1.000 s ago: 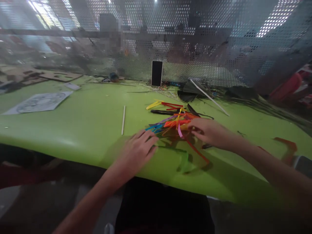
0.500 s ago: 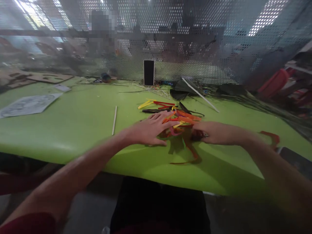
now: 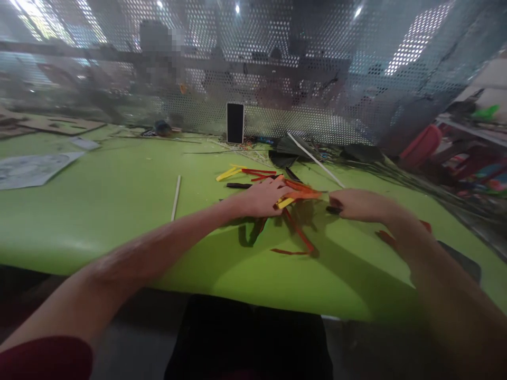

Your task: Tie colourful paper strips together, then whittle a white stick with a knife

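My left hand (image 3: 263, 199) is closed round a loose bundle of coloured strips (image 3: 304, 194), orange, red, yellow and black. Some strip ends stick out past its fingers, and a long red strip (image 3: 299, 232) trails down toward the table's near side. Dark strips (image 3: 247, 235) curl below the wrist. My right hand (image 3: 358, 205) is a fist just right of the bundle, apart from it. A small dark piece (image 3: 333, 210) shows at its lower edge; the fingers hide the rest, and blur keeps me from telling its kind.
On the green table (image 3: 119, 211) a pale stick (image 3: 176, 198) lies to the left, near a printed sheet (image 3: 35, 170). At the back a phone (image 3: 235, 123) stands against a perforated metal screen. A white stick (image 3: 317, 161) and dark leaf strips (image 3: 420, 171) lie to the right.
My left hand, spread flat on the strips before, has now closed round them. My right hand has drawn away to the right, out of the bundle. The view has shifted slightly.
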`<state>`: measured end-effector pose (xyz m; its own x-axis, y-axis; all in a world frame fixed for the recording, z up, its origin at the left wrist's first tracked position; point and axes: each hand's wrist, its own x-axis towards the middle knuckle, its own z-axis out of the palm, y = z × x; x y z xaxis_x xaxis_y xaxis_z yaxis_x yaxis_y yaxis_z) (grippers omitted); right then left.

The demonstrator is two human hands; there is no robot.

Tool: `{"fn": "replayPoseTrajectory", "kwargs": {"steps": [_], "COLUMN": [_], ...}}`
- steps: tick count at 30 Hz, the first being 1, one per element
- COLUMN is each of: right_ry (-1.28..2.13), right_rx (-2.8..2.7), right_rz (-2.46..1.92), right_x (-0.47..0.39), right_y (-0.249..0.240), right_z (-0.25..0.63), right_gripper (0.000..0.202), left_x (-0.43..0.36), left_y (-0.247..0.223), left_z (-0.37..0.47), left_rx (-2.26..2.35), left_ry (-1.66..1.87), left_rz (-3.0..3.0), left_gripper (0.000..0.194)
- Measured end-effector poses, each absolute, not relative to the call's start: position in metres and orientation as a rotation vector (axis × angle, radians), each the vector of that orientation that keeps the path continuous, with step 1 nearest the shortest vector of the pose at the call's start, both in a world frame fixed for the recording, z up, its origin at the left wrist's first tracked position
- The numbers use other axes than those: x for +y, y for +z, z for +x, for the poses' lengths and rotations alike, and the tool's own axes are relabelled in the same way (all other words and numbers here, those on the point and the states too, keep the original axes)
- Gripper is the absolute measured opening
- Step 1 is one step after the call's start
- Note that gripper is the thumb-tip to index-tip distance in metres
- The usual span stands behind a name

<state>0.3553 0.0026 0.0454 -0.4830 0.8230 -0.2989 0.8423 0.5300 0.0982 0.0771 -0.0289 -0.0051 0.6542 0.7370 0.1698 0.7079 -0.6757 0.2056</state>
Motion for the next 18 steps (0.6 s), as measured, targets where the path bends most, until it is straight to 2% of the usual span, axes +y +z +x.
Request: {"fn": "replayPoseTrajectory", "kwargs": {"steps": [4, 8, 12, 18], "right_ry": [-0.05, -0.11, -0.13, -0.022], "right_rx": [2.433, 2.461, 2.518, 2.932], "right_rz": [1.455, 1.439, 1.437, 1.198], "right_x": [0.01, 0.014, 0.018, 0.026], "right_y": [0.043, 0.041, 0.038, 0.024], "right_z": [0.362, 0.363, 0.367, 0.36], "right_gripper": [0.011, 0.015, 0.021, 0.055], "left_x": [-0.035, -0.033, -0.02, -0.012], "left_y": [-0.009, -0.01, -0.003, 0.024], "left_z": [0.076, 0.068, 0.046, -0.012], "left_rx": [1.288, 1.21, 1.21, 1.287], "left_ry": [0.423, 0.737, 0.998, 1.009], "left_rz": [2.751, 2.625, 2.522, 2.173], "left_gripper": [0.035, 0.023, 0.023, 0.026]}}
